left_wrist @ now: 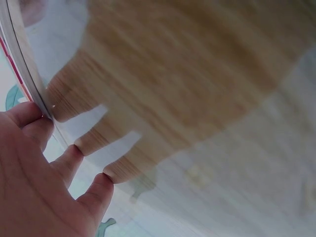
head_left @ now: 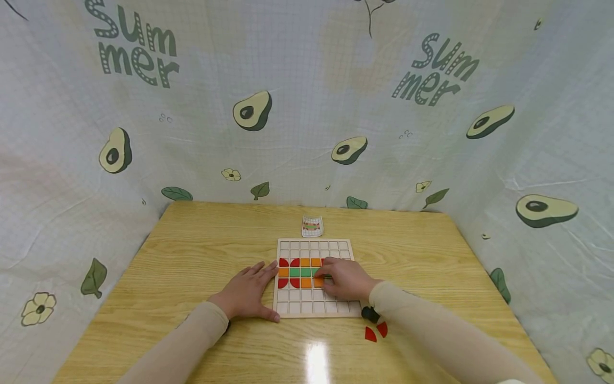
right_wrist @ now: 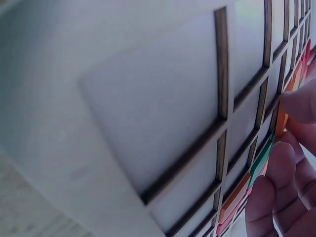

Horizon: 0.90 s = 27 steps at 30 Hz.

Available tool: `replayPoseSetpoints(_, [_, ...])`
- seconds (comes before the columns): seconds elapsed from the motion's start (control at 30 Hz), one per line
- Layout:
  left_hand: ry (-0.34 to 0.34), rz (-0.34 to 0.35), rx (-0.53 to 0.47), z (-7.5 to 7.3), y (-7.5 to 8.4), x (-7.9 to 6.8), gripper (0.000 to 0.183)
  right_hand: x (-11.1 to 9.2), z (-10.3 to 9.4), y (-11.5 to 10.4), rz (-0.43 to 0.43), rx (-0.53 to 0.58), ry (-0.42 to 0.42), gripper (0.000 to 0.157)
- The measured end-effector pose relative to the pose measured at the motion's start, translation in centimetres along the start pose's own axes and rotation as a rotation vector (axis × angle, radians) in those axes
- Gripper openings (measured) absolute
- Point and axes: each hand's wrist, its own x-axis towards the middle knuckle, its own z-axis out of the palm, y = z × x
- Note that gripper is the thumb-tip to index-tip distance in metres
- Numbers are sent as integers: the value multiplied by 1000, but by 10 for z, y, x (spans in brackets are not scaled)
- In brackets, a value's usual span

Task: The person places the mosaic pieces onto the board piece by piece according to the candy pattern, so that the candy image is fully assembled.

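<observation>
A wooden grid board point(head_left: 297, 308) lies on the table, its middle rows filled with coloured tiles. Red quarter-round tiles point(head_left: 283, 283) sit at the left, beside orange square tiles point(head_left: 305, 262) and a row of green tiles point(head_left: 299, 272). My right hand point(head_left: 349, 278) is over the right half of the board, its thumb and finger pinching an orange tile point(right_wrist: 281, 121) at the grid; the hand hides the cells beneath it. My left hand point(head_left: 247, 290) rests spread on the table, fingertips point(left_wrist: 37, 116) and thumb along the board's left edge.
Behind the board lies a small pattern card point(head_left: 312, 226). Two loose red quarter-round tiles point(head_left: 370, 334) lie near the board's front right corner, next to a black object point(head_left: 370, 314) partly under the right wrist. Printed cloth point(head_left: 297, 149) surrounds the wooden table point(head_left: 216, 229).
</observation>
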Motion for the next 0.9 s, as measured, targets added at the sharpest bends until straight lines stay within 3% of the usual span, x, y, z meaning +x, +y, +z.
replayPoseSetpoints(0.9, [-1, -1, -7, 0, 0, 0, 119, -4, -5, -2, -15, 11, 19, 22])
